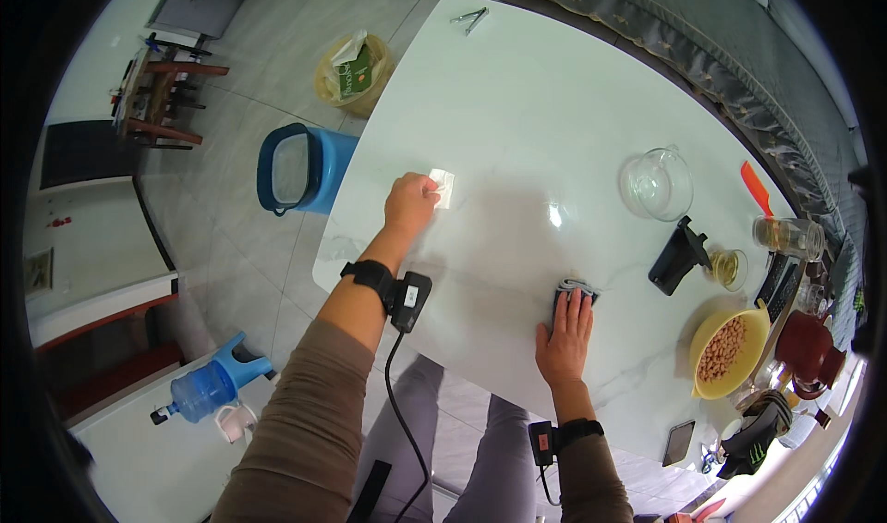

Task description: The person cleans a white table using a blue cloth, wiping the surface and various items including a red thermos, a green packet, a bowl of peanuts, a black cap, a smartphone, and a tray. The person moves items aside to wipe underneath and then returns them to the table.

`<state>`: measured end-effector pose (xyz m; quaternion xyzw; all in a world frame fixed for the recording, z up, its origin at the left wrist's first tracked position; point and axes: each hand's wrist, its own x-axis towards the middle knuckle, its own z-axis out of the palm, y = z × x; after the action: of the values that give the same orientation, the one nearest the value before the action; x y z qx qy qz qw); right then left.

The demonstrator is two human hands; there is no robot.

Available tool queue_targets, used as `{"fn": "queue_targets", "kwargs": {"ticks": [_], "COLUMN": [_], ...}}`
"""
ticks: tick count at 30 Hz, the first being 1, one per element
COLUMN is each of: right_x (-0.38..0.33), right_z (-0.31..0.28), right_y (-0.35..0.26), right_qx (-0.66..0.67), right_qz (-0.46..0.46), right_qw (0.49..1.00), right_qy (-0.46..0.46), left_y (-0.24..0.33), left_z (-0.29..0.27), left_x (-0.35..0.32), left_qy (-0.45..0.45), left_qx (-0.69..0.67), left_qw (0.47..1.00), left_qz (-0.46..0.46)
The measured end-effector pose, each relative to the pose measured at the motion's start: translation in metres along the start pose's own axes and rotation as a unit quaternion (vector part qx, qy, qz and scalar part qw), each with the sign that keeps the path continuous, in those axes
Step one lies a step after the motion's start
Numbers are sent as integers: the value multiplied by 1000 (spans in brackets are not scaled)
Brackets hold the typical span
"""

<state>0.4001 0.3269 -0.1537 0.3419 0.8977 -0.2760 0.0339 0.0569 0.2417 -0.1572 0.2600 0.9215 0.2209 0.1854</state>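
My left hand point(409, 203) is closed, its thumb and fingers pinching a small white piece of paper or tissue point(444, 190) against the white tabletop point(499, 107), towards the table's left edge. Nearer to me and to the right, my right hand point(565, 343) presses down on a folded dark cloth point(575, 284) with a grey edge. Its fingers lie over the cloth and hide most of it. Each wrist wears a black strap with a small box and a cable.
On the right stand a glass bowl point(662, 184), a black container point(678, 259), a glass jar point(788, 237), an orange-handled tool point(755, 188), a yellow bowl of nuts or beans point(700, 347) and a phone point(678, 443). A metal clip-like tool point(471, 18) lies far off. Bins point(333, 167) stand left.
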Motion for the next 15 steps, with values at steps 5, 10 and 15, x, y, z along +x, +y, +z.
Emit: {"fn": "queue_targets", "kwargs": {"ticks": [5, 10, 15], "right_x": [8, 34, 83], "right_z": [-8, 2, 32], "right_y": [-2, -48, -133], "right_qx": [52, 39, 82], "right_qz": [8, 111, 119], "right_qw": [995, 987, 985], "right_qy": [86, 111, 97], "left_y": [9, -25, -82], "left_z": [-24, -88, -163], "left_x": [-3, 62, 146], "left_qy": [-67, -52, -3], "left_qx": [-406, -551, -585], "left_qw": [901, 816, 780], "left_qz": [-138, -164, -223]}}
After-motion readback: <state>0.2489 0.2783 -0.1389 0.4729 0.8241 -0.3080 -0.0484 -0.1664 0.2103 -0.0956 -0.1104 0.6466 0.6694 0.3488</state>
